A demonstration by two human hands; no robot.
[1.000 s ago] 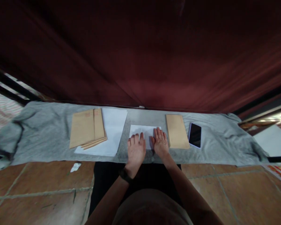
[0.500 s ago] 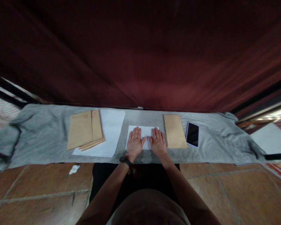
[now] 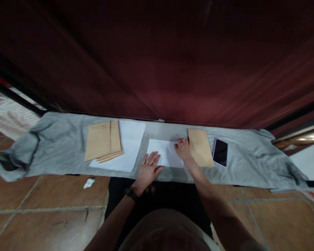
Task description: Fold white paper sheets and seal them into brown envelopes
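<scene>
A white sheet of paper, smaller than the sheets at the left, lies on the grey cloth before me. My left hand rests flat across its lower left corner, fingers spread. At the upper right corner of the paper, my right hand is closed with curled fingers, gripping the edge there; the fingertips are partly hidden. Just right of that hand lies a stack of brown envelopes. More brown envelopes are fanned out at the left, partly covering larger white sheets.
A phone lies right of the envelope stack. Grey cloth covers the narrow bench. A dark red curtain hangs along its far side. A scrap of white paper is on the tiled floor.
Both hands lay flat on the paper before. My left hand has slid down and left to the corner; my right hand has moved to the upper right corner and its fingers have curled.
</scene>
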